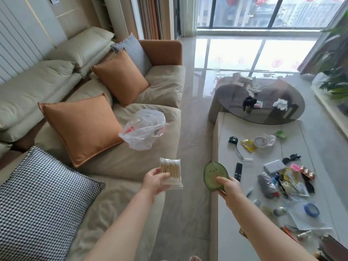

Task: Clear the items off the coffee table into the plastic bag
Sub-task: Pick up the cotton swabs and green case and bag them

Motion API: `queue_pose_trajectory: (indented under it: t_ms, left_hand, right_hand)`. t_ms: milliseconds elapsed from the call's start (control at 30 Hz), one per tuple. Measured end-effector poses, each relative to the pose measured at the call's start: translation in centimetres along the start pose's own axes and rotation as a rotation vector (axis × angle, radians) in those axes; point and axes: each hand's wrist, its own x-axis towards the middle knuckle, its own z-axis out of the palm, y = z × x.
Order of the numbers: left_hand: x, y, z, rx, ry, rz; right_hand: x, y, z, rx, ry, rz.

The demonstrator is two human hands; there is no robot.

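My left hand (154,180) grips a clear packet of wooden cotton swabs (171,172) over the sofa's front edge. My right hand (228,186) pinches a green avocado-shaped pouch (213,173) by its lower edge, over the gap between sofa and table. A crumpled clear plastic bag (144,129) lies on the sofa seat, well beyond both hands. The white coffee table (226,147) at right holds several small things: a black remote (238,171), a yellow sachet (249,145), a tape roll (260,141), sunglasses (291,158), a white box (274,166), a blue tape roll (311,209).
The beige sofa (165,80) carries orange cushions (82,127) and a checked cushion (41,202). A round dark glass table (235,95) stands beyond the white one, with a black item and a white glove on it. Glossy floor runs between sofa and tables. A plant (337,72) is far right.
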Motion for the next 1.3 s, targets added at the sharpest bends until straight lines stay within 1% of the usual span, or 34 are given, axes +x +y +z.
queue_pose_trajectory:
  t_ms: [300,533,667,833,1033,1200,1300]
  left_hand:
    - [8.1,4.7,3.7,0.04,-0.02,-0.061]
    - [15.6,10.0,5.5,0.115,-0.072,-0.087]
    - [19.5,12.5,6.7,0.144,-0.095,-0.11]
    - [22.4,14.8,8.7,0.128,-0.106,-0.14]
    - [27.0,17.2,11.1,0.147,-0.019,-0.098]
    - [30.1,17.5,12.3,0.087,0.097,-0.124]
    - [31.6,17.7,12.4,0.005,0.165,-0.137]
  right_hand:
    - [6.5,-5.8,3.1,-0.045,0.021,0.037]
    - [11.4,-10.5,6.6,-0.014,0.092,0.035]
    - [14.2,-12.6,9.3,-0.019,0.091,0.006]
    - [17.6,-14.6,11.5,-0.044,0.079,0.035]
    - [24.1,-19.2,14.2,-0.136,0.045,0.07]
    - [29.3,-23.8,17.4,-0.281,-0.031,0.056]
    - [31.7,-25.7,20.1,-0.38,-0.071,0.042]
